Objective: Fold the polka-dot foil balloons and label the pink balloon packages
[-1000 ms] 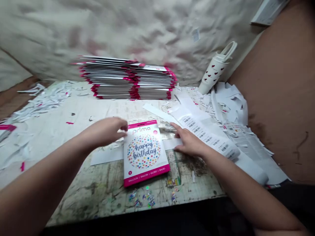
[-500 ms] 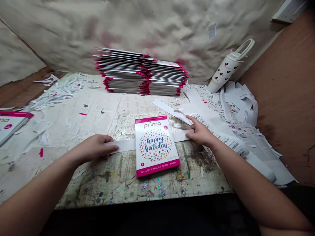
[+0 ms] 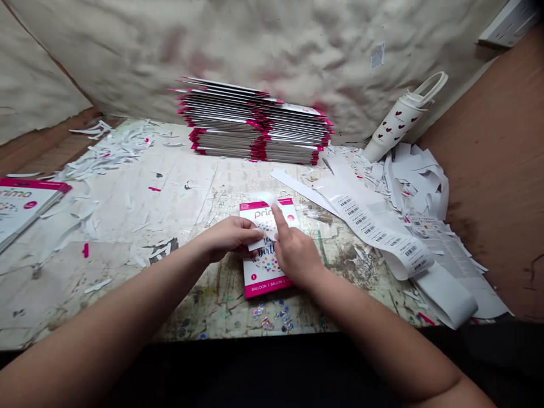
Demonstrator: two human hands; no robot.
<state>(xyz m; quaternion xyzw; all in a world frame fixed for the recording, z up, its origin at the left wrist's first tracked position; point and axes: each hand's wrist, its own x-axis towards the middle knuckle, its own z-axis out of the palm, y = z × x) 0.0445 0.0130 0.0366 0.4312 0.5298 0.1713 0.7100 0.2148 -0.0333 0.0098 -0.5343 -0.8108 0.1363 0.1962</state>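
A white and pink balloon packet (image 3: 267,288), printed "prima" and "happy birthday", lies face up near the table's front edge, partly covered by both hands. A white paper strip (image 3: 256,245) is bent up over its face, one part curling above the packet's top edge. My left hand (image 3: 232,238) pinches the strip between thumb and fingers at the packet's left side. Over the right half, my right hand (image 3: 300,258) grips the strip, its index finger extended upward along the paper; its other fingers are mostly hidden.
Two tall piles of pink-edged packets (image 3: 255,127) stand at the back. A roll of barcode labels (image 3: 374,232) trails along the right, beside paper scraps (image 3: 419,175) and a tilted white tumbler (image 3: 397,126). More packets (image 3: 32,207) lie at the left, with confetti (image 3: 274,317) in front.
Both hands have come inward from either side of the packet to above it, bringing the strip's ends up over its front. The view has shifted slightly.
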